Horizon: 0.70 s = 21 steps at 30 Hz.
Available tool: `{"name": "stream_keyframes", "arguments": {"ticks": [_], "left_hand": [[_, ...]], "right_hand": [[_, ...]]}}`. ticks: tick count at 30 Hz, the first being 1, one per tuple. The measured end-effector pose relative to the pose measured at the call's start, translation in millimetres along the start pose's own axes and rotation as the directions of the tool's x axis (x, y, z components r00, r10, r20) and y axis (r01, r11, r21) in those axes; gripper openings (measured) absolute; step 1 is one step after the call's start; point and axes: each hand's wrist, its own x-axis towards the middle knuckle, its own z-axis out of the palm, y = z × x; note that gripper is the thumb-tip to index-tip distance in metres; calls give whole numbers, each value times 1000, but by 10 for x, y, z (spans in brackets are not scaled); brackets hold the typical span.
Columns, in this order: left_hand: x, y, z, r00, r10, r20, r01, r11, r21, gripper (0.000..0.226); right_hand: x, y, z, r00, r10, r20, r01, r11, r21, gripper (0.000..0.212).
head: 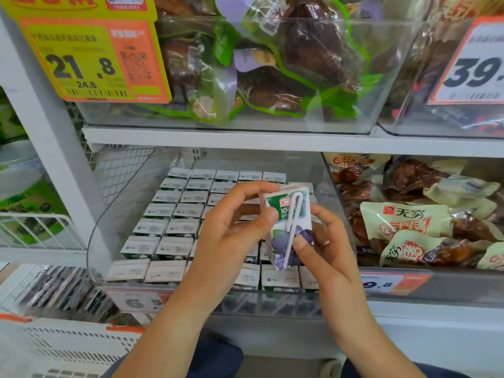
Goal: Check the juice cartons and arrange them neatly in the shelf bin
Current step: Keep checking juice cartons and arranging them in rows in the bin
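Observation:
One small juice carton (283,236), white and green with blueberries and a wrapped straw on its face, is held up above the clear shelf bin (114,214). My left hand (231,236) grips its upper left edge with thumb and fingers. My right hand (324,241) holds its lower right side, thumb on the straw. Below them, several rows of identical cartons (174,214) stand upright in the bin, their white tops showing. My hands hide the middle rows.
To the right lies a bin of beige snack packets (409,219). The shelf above holds clear bins of green-edged bags (272,77), with price tags (90,61) in front. A white slotted crate (62,347) sits at the lower left.

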Motion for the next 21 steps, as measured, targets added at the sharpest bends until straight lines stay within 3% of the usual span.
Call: {"name": "stream_keyframes", "arguments": {"ticks": [5, 8, 14, 18, 21], "left_hand": [[25, -46, -23, 987, -139, -84, 130, 986, -105, 21], [36, -54, -42, 969, -213, -123, 186, 961, -204, 24], [39, -52, -40, 948, -273, -164, 225, 939, -260, 28], [31, -62, -30, 935, -309, -174, 264, 934, -241, 29], [37, -53, -22, 941, -296, -162, 255, 938, -236, 25]], "right_hand": [[9, -9, 9, 998, 5, 62, 2, 994, -109, 36], [-8, -29, 28, 998, 24, 60, -11, 979, -205, 49], [-19, -80, 36, 993, -118, -20, 88, 829, -552, 72], [-12, -77, 38, 993, -114, -19, 81, 803, -590, 81], [-2, -77, 9, 996, -47, -75, 3, 866, -501, 77]]}}
